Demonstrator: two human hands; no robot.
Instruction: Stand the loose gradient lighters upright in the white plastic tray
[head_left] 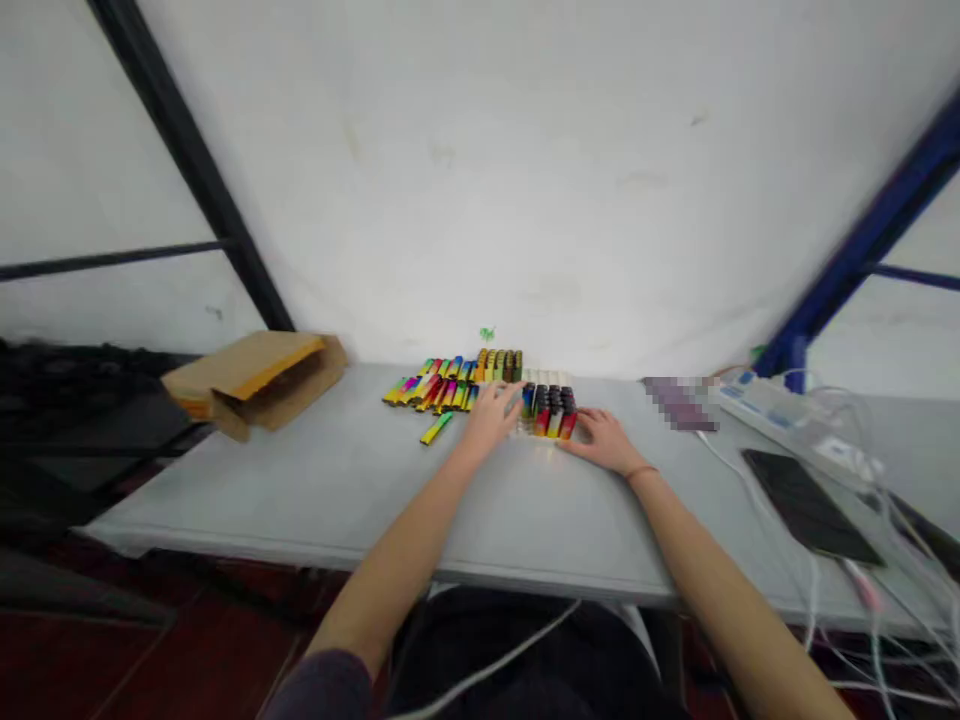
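Note:
My left hand (491,415) reaches over the left side of a pale tray (523,428), thumb and index finger at a blue, dark-topped stick (529,400) that looks like a lighter. Blur hides exactly how the fingertips meet it. At the tray's right front corner, my right hand (606,442) curls with thumb in front and fingers along the side. Red and yellow lighters (555,422) with black tops stand upright in the tray between my hands. Loose rainbow-coloured lighters (431,390) lie in a pile left of my left hand. A single yellow-green one (436,428) lies nearer me.
Behind the pile stands a block of gold-topped lighters (499,363). An opened cardboard box (259,375) lies at the table's left. On the right are a dark phone (810,505), a white power strip (795,420) and tangled cables. A white wall rises behind the table.

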